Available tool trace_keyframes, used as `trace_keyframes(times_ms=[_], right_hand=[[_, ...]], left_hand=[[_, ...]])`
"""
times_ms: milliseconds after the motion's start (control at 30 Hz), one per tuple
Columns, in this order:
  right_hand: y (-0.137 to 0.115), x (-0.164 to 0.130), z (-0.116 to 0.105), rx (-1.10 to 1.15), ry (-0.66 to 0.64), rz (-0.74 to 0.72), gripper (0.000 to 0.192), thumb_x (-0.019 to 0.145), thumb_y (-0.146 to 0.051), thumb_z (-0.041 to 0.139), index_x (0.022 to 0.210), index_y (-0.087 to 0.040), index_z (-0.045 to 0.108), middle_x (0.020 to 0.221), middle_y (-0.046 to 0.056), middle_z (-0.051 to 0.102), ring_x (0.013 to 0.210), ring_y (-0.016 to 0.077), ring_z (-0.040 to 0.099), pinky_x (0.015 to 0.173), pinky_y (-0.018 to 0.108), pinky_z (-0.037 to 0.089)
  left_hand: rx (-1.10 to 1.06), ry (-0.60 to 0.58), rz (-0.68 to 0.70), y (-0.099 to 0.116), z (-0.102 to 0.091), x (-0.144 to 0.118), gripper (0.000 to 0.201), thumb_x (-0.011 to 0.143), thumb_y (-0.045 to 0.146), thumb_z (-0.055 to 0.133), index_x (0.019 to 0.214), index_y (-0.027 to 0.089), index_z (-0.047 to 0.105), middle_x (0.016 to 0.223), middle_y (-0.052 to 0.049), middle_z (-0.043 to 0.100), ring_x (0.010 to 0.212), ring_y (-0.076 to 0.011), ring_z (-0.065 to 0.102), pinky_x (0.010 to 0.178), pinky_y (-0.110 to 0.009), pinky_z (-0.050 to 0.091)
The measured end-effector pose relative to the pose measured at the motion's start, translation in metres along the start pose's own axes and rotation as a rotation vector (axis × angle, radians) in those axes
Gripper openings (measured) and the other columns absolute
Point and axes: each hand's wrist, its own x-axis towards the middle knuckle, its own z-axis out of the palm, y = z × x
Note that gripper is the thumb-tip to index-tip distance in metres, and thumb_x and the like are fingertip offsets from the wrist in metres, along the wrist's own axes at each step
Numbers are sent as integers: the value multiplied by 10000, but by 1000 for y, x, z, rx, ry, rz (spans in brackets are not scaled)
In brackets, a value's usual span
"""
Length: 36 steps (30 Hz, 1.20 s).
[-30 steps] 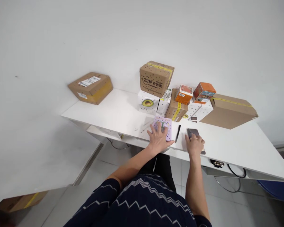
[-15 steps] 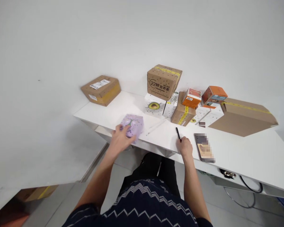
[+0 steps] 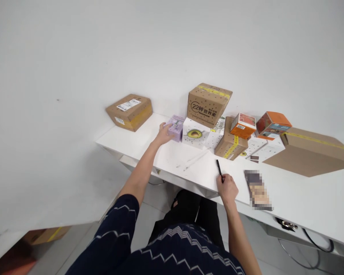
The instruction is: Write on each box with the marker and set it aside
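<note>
My left hand grips a purple patterned box near the back of the white table. The purple box is beside the left side of a white box with an avocado picture. A brown carton with Chinese lettering rests on top of the white box. In my right hand, closed near the front edge, is a slim black pen, its far end pointing toward the boxes. Right of that hand lies a flat phone-like object, blurred by pixelation.
A labelled brown carton sits at the table's left end. Right of centre, an orange box stands on a taped brown carton, near another orange box. A large brown carton lies farther right. Cables hang below the tabletop.
My left hand has carried the purple box from the front of the table back and to the right, beside the avocado box. The right hand still holds the pen. The view has shifted slightly.
</note>
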Motion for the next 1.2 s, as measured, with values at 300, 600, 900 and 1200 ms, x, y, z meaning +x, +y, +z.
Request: trace_keyframes(times_ms=[300,600,900,1200], right_hand=[[3,-2,10,50,113,-34,204,892,-322,494,918,-172,630,890,50,662,743,158,577,578,252,272],[2,-3,12,32,140,-6,191,875,-325,523,905,-178,643,861,40,670,706,152,573,562,253,276],[3,-4,10,36,131,-22,202,878,-324,512,908,-180,650,870,40,658,698,151,561,551,253,270],[4,-5,9,31,138,-60,216,882,-319,503,910,-167,654,856,50,660,703,150,559,556,264,253]], left_hand=[[262,479,-159,-76,-102,56,663,805,295,552,1400,90,343,1506,-211,268,1432,-377,62,1108,-622,113],[545,436,-288,-107,-116,5,637,846,327,493,1402,57,338,1449,-256,350,1320,-406,274,1017,-560,278],[478,544,-264,-74,-94,-118,442,862,489,490,1199,215,574,1282,-171,535,1262,-399,347,1024,-592,195],[-518,407,-259,-132,-154,-62,666,634,462,744,1202,170,557,1162,-104,648,1089,-285,576,946,-435,460]])
